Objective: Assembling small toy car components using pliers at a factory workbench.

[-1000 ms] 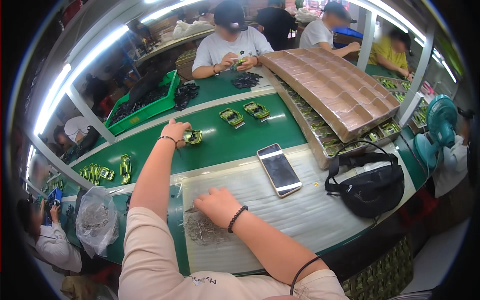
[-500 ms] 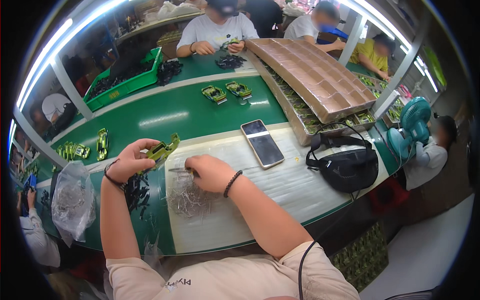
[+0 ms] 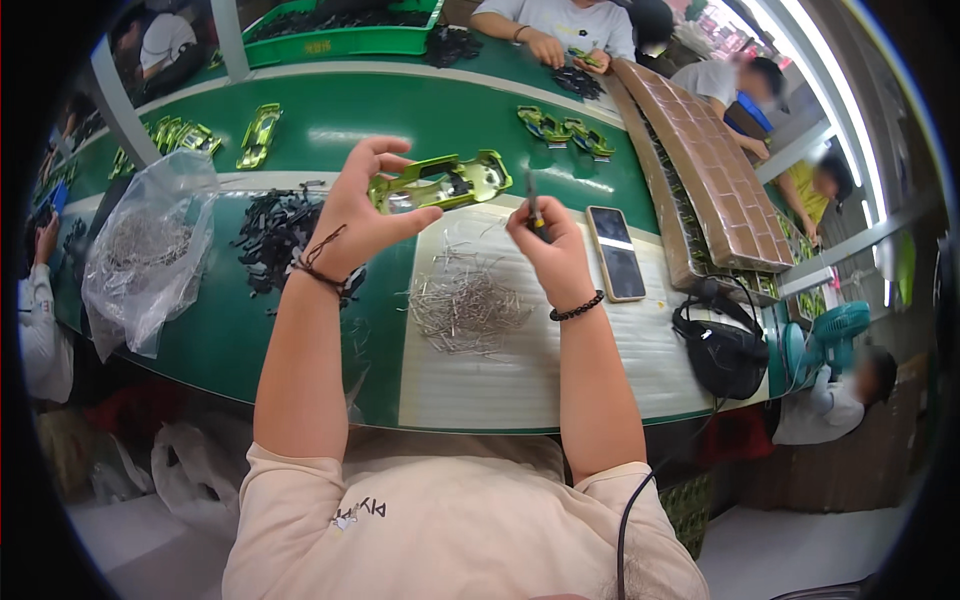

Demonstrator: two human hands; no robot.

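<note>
My left hand [image 3: 362, 215] grips a bright green toy car body [image 3: 450, 182], its open, hollow side partly showing. Thumb and fingers close round its left end, above the belt and the white sheet. To the right, my right hand [image 3: 556, 250] is closed on a slim pointed hand tool [image 3: 536, 205], dark with a bit of yellow, its tip pointing up near the car body's right end. Its exact kind is not clear. Below both hands a tangled pile of thin metal pins [image 3: 465, 305] lies on the white sheet [image 3: 520, 385]. Small black plastic parts [image 3: 272, 240] are heaped by my left wrist.
A clear bag of metal pins [image 3: 150, 245] sits at left. Green car bodies [image 3: 262, 135] rest on the green surface [image 3: 400, 105]. A phone [image 3: 615, 252], a black pouch [image 3: 722, 345], stacked cartons [image 3: 715, 170] and a fan [image 3: 835, 330] are at right. A co-worker's hands [image 3: 545, 48] work opposite.
My view has shifted downward and left. The right hand has risen from the pin pile, turning the tool's tip upward beside the car body. The left hand has tipped the car body nearly level.
</note>
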